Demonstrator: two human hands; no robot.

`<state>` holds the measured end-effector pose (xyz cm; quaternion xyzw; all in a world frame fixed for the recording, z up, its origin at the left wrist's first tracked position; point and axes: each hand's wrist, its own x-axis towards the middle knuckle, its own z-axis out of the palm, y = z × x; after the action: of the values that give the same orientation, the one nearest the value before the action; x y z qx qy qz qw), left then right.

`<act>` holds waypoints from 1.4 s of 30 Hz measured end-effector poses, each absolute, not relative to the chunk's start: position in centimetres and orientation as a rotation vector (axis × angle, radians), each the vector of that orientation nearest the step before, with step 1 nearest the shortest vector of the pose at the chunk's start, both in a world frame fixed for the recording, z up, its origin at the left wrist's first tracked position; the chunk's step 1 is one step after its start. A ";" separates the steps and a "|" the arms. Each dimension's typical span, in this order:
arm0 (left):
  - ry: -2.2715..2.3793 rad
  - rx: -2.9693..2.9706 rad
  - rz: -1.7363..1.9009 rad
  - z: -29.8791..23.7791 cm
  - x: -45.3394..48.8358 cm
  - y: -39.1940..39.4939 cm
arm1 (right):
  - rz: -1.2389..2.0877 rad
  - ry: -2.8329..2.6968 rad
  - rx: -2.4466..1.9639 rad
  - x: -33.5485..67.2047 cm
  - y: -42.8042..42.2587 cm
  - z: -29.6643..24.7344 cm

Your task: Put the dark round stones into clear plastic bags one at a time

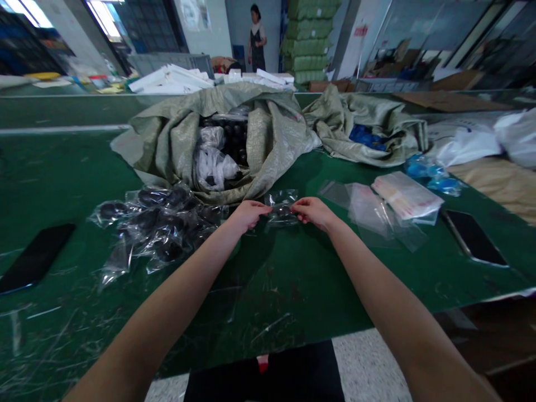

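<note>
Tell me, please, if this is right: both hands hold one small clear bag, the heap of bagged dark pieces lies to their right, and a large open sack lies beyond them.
Not quite: the head view shows the heap to the left of the left hand and right hand, not the right. The clear bag and sack are as you say.

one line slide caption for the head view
Left hand and right hand pinch a clear bag at a green table, near a heap of bagged dark items.

1 held pkt (pixel 282 211); 2 mob. phones (pixel 37 257) (pixel 474 237)
</note>
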<state>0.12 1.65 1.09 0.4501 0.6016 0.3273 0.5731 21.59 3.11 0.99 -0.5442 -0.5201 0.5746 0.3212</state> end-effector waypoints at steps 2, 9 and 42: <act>1.416 1.072 0.801 0.4 0.2 1.7 | 1.518 -1.348 -1.432 21.6 3.1 0.8; 1.423 1.197 0.918 0.4 0.6 1.5 | 1.472 -1.325 -1.412 21.5 3.2 0.4; 1.315 1.681 1.232 -0.1 -0.7 2.2 | 1.453 -1.473 -1.297 20.7 3.1 0.4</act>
<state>-0.68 2.19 -0.08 0.6434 0.5032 0.4717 0.3322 20.74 3.06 0.37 -0.4991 -0.5666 0.5590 0.3427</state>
